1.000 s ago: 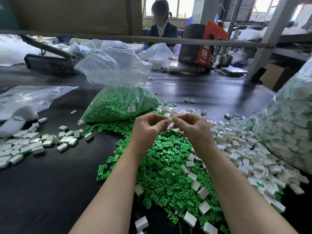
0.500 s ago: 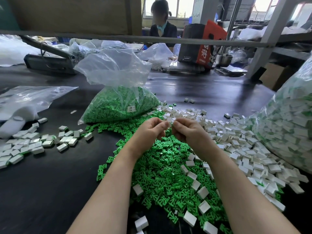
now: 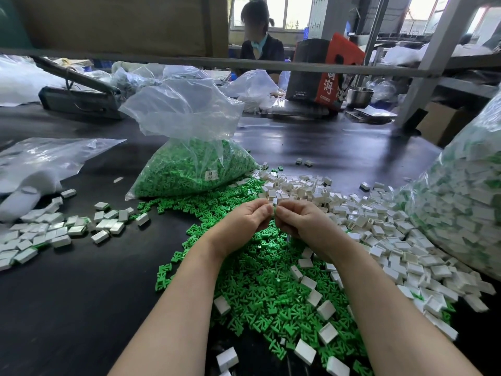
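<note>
My left hand [image 3: 244, 223] and my right hand [image 3: 301, 222] meet fingertip to fingertip above a heap of small green plastic pieces [image 3: 265, 283]. Together they pinch one small white plastic block [image 3: 275, 201], which shows just above the fingertips. Whether a green piece is also in the grip is hidden by the fingers. A spread of loose white blocks [image 3: 379, 226] lies to the right of the hands. On the left of the dark table [image 3: 67, 308] lies a flatter group of white blocks with green showing [image 3: 54, 229].
An open clear bag of green pieces [image 3: 189, 169] stands behind the heap. A big clear bag of white blocks [image 3: 461, 207] fills the right edge. An empty plastic bag [image 3: 40, 164] lies far left. A person [image 3: 260, 42] sits beyond the table, behind a metal bar [image 3: 244, 63].
Both hands have sunk a little toward the heap and stayed pressed together on the small white block. Nothing else has moved.
</note>
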The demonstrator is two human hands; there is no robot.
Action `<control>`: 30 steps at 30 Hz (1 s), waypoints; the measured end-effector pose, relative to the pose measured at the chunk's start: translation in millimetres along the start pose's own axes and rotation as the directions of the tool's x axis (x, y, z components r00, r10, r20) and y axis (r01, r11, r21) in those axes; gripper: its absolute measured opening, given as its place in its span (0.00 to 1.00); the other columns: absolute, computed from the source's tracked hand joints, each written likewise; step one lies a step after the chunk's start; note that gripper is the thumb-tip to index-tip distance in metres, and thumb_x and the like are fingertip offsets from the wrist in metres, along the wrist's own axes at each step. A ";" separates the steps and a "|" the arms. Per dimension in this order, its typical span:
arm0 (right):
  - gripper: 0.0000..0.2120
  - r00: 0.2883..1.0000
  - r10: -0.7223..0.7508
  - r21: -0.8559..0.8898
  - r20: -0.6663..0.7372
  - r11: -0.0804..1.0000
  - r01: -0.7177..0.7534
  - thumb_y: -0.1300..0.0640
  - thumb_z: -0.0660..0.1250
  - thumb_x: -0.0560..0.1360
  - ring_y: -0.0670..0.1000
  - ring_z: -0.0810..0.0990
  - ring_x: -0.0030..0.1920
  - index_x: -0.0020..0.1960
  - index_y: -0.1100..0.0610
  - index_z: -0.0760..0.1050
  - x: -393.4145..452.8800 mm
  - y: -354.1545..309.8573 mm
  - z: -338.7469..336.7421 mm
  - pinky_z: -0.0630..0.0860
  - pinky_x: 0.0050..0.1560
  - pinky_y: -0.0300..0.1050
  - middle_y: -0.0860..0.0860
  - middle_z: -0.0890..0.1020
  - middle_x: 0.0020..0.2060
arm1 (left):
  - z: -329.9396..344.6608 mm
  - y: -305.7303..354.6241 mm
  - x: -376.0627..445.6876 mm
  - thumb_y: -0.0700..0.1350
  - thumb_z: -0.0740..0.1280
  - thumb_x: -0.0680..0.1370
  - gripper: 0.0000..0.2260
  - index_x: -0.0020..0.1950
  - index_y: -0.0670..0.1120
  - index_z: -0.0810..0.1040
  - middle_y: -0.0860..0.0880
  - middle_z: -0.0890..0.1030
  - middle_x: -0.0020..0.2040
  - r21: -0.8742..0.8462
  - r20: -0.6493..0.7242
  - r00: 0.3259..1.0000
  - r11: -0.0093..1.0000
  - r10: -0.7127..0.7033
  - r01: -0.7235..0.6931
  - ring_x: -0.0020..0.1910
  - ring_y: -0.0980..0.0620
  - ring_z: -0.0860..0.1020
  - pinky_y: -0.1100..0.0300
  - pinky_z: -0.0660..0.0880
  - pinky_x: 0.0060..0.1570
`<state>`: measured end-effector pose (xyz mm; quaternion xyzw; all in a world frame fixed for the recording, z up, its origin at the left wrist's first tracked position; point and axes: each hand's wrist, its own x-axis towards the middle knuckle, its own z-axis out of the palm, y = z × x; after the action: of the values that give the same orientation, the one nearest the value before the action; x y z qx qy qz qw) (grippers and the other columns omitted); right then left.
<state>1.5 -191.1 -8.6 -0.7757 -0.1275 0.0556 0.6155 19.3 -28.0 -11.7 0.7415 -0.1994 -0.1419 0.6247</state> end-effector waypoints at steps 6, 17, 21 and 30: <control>0.11 0.999 0.004 -0.054 0.037 0.999 -0.002 0.60 0.62 0.81 0.45 0.70 0.35 0.41 0.56 0.75 -0.8 2.8 -3.8 0.69 0.42 0.40 0.47 0.74 0.32 | -2.7 -4.2 0.3 0.45 0.57 0.84 0.12 0.54 0.36 0.74 0.50 0.68 0.38 0.089 0.041 0.999 0.996 0.000 -0.004 0.39 0.54 0.67 0.61 0.67 0.44; 0.12 0.995 -0.003 -0.099 0.096 0.995 0.012 0.61 0.62 0.81 0.43 0.73 0.39 0.41 0.52 0.76 -0.7 4.2 -6.2 0.71 0.46 0.39 0.43 0.75 0.32 | -4.4 -5.2 1.1 0.43 0.58 0.84 0.12 0.59 0.35 0.72 0.46 0.70 0.45 0.145 0.091 0.996 0.989 0.003 -0.016 0.45 0.51 0.67 0.57 0.67 0.51; 0.09 0.995 -0.006 -0.157 0.103 0.987 0.023 0.60 0.62 0.82 0.49 0.70 0.40 0.43 0.58 0.75 -1.3 4.9 -7.8 0.70 0.47 0.46 0.48 0.72 0.34 | -5.2 -4.6 0.7 0.43 0.58 0.84 0.11 0.58 0.36 0.73 0.46 0.71 0.46 0.158 0.093 0.996 0.987 -0.018 0.003 0.46 0.51 0.68 0.54 0.67 0.53; 0.10 0.997 -0.049 -0.138 0.066 0.989 0.057 0.59 0.62 0.81 0.45 0.70 0.35 0.41 0.56 0.76 -0.9 4.3 -3.3 0.68 0.39 0.38 0.43 0.72 0.30 | -4.8 -6.1 1.8 0.44 0.59 0.84 0.09 0.48 0.45 0.76 0.56 0.71 0.34 0.120 0.045 0.999 0.993 -0.003 -0.003 0.36 0.59 0.69 0.66 0.68 0.41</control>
<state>1.9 -195.3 -12.1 -0.8111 -0.1709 0.0545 0.5567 23.8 -23.8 -16.8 0.7743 -0.2216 -0.1462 0.5744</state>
